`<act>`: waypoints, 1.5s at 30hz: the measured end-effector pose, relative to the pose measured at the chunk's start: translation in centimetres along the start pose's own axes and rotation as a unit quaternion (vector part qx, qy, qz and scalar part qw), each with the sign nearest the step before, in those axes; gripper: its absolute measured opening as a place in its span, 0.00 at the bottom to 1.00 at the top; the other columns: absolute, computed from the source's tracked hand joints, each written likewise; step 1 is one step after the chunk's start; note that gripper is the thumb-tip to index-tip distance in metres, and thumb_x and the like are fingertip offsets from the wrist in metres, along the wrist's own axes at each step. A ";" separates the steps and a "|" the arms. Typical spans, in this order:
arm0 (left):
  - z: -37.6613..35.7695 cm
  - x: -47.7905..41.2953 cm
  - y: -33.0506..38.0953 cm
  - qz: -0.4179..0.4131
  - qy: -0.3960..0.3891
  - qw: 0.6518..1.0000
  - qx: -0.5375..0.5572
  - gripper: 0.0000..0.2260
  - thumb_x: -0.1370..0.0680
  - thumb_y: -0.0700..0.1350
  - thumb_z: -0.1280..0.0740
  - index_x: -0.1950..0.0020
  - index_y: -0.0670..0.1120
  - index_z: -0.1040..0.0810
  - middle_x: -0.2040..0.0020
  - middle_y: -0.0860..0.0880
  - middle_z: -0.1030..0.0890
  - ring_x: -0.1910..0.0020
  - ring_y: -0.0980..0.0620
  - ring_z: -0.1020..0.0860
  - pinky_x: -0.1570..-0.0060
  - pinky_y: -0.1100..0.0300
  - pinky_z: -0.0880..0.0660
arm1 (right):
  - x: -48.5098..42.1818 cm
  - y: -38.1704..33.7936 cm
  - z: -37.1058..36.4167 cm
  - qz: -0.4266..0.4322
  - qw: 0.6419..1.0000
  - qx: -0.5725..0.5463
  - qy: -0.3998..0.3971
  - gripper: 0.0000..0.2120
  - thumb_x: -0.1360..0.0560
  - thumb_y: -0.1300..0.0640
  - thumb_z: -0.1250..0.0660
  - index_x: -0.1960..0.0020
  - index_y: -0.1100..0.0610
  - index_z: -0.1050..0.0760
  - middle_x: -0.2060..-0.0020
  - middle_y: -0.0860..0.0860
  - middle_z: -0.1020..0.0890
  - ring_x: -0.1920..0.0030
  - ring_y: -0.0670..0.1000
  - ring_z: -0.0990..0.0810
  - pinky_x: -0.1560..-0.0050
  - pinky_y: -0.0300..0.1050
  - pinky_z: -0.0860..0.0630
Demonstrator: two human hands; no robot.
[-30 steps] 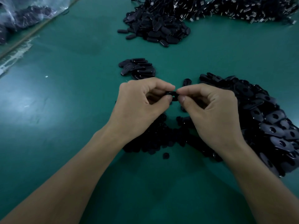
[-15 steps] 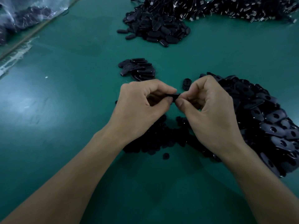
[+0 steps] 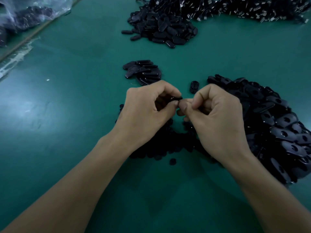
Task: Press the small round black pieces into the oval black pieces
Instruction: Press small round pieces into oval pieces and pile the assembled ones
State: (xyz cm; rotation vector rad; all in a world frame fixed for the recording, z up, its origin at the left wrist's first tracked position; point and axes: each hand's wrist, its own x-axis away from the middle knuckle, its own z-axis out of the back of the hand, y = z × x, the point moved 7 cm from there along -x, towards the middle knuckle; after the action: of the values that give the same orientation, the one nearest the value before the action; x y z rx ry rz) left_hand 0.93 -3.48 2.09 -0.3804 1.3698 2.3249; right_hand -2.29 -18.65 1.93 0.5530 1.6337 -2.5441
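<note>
Lone round piece: one small round black piece lies by itself on the green surface, nearest the person, between the two forearms.
Round pile: a low heap of small round black pieces lies under both wrists, partly hidden by them.
Held piece: an oval black piece is up off the surface, between the two hands where their fingertips meet.
Left hand: fingers curled, forefinger above and thumb below, pinching the oval black piece by its left part.
Right hand: fingers curled, thumb and forefinger closed at the right end of the same piece, its thumb tip touching the left thumb; whether a round piece sits between them cannot be told.
Holed ovals: a big heap of oval pieces with holes spreads just right of the right hand.
Single oval: one stray oval piece lies just beyond the fingertips.
Small stack: a short stack of ovals sits beyond the left hand.
Far heap: a larger mound of ovals lies well beyond.
Far edge: dark parts with metal clips at the right; a clear plastic bag at the left.
</note>
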 end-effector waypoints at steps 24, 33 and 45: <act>0.1 -0.5 -0.9 0.093 -0.022 0.979 0.182 0.11 0.26 0.36 0.24 0.52 0.51 0.17 0.61 0.53 0.14 0.63 0.59 0.17 0.60 0.66 0.21 | -1.0 1.0 -0.1 -0.008 0.994 -0.086 -0.069 0.07 0.25 0.57 0.25 0.52 0.46 0.18 0.62 0.43 0.14 0.62 0.45 0.14 0.62 0.33 0.22; 0.3 -0.5 -0.7 0.087 -0.016 0.985 0.145 0.12 0.27 0.37 0.23 0.52 0.54 0.17 0.59 0.53 0.13 0.59 0.57 0.15 0.54 0.64 0.19 | -1.0 0.7 0.1 0.012 0.997 -0.046 -0.063 0.07 0.26 0.55 0.26 0.54 0.42 0.20 0.62 0.40 0.15 0.61 0.43 0.15 0.59 0.35 0.22; -0.2 -0.3 -0.9 0.087 -0.027 0.979 0.180 0.09 0.29 0.41 0.24 0.54 0.54 0.17 0.61 0.50 0.13 0.61 0.54 0.15 0.55 0.59 0.17 | -1.0 0.3 0.3 0.004 0.999 -0.020 -0.046 0.05 0.28 0.55 0.27 0.59 0.45 0.20 0.65 0.42 0.16 0.65 0.44 0.17 0.64 0.40 0.20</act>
State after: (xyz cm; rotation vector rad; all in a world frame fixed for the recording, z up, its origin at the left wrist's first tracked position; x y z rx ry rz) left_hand 1.69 -3.35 1.42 -0.0898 1.8156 2.1360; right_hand -1.40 -19.18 2.09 0.4304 1.6436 -2.4853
